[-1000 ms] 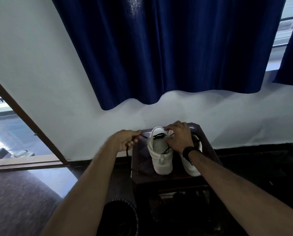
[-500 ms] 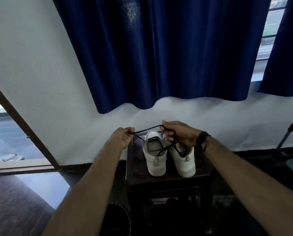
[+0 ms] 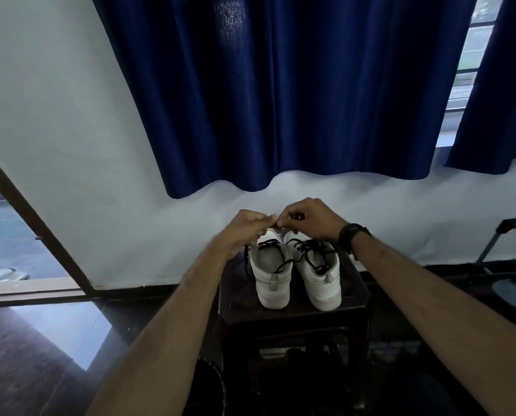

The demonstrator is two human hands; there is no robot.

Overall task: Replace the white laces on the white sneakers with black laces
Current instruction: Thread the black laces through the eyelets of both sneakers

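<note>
left hand (image 3: 249,225) + right hand (image 3: 307,217): fingertips pinched together, whatever's held can't be made out | sneakers (image 3: 292,271): black laces (image 3: 309,253) threaded, parked on dark stool (image 3: 292,318)

Both my arms reach out in front of me, bare to the elbows. My left hand (image 3: 247,225) and my right hand (image 3: 307,217) meet in the middle, fingertips touching. The fingers of both hands are curled in, like a pinch. I cannot tell what they pinch. My right wrist is bent and has a dark band (image 3: 352,235) on it.
</note>
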